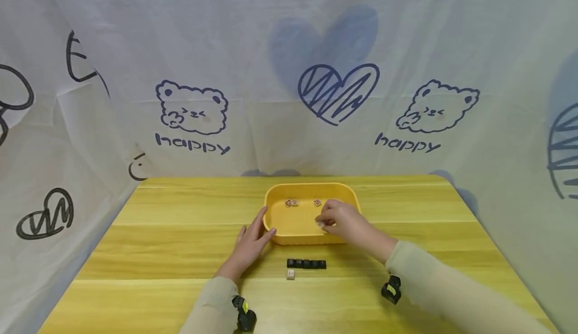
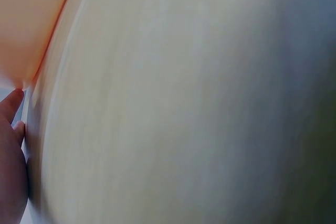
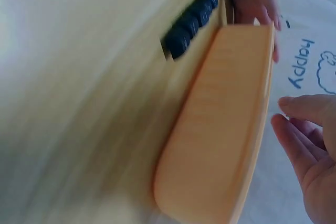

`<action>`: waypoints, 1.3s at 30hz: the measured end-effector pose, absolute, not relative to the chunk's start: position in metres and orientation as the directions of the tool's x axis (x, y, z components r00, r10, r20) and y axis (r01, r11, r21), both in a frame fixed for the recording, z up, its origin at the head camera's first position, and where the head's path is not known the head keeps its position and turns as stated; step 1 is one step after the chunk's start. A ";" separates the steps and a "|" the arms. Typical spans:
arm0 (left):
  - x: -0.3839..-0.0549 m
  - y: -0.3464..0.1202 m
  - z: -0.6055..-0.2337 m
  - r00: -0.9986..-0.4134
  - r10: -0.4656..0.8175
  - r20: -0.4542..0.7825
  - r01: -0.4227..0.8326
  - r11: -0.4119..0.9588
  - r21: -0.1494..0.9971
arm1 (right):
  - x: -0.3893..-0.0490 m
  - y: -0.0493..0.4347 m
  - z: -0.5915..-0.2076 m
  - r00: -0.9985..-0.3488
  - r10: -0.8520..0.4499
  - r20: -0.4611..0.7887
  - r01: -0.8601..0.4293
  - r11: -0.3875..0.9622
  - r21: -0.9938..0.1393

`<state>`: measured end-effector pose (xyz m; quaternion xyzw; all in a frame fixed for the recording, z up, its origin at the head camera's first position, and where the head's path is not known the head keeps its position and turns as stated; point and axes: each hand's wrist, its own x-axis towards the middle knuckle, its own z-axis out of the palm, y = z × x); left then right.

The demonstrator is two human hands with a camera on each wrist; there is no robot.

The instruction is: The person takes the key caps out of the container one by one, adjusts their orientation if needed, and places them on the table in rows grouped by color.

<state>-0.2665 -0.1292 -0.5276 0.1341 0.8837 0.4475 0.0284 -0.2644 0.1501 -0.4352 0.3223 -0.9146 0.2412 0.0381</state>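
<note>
A yellow plastic tray (image 1: 300,239) stands on the table, with a few small beige keycaps (image 1: 294,202) along its far side. At its near left corner my left hand (image 1: 250,246) touches the rim, thumb and fingers spread and fairly straight. Over the tray's right part, my right hand (image 1: 345,221) pinches a small pale keycap (image 1: 320,223) between thumb and fingers, largely hidden. In the right wrist view its fingertips meet above the rim. A row of several black keycaps (image 1: 306,264) lies in front of the tray, with one beige keycap (image 1: 290,274) just below its left end.
The wood-patterned table (image 1: 180,254) reaches back to a pale cloth (image 1: 262,123) printed with hearts and bears. Cloth also hangs on both sides. The tray's walls rise around the keycaps inside it.
</note>
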 end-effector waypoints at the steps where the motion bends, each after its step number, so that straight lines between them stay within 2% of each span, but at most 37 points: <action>1: -0.267 -0.129 -0.527 -0.962 0.262 0.072 0.212 0.562 0.800 | -0.261 0.150 -0.436 -0.790 -0.570 0.226 -0.607 0.676 -0.417; 12: -0.265 -0.131 -0.527 -0.961 0.268 0.060 0.205 0.555 0.807 | -0.229 0.135 -0.451 -0.766 -0.599 0.235 -0.625 0.607 -0.491; 19: -0.264 -0.131 -0.525 -0.962 0.266 0.058 0.203 0.555 0.807 | -0.215 0.122 -0.465 -0.747 -0.641 0.178 -0.646 0.633 -0.427; 28: -0.264 -0.132 -0.524 -0.963 0.264 0.058 0.202 0.557 0.806 | -0.208 0.109 -0.472 -0.790 -0.599 0.132 -0.604 0.723 -0.336; 39: -0.265 -0.130 -0.524 -0.962 0.267 0.065 0.210 0.561 0.801 | -0.207 0.101 -0.482 -0.810 -0.578 0.097 -0.577 0.759 -0.301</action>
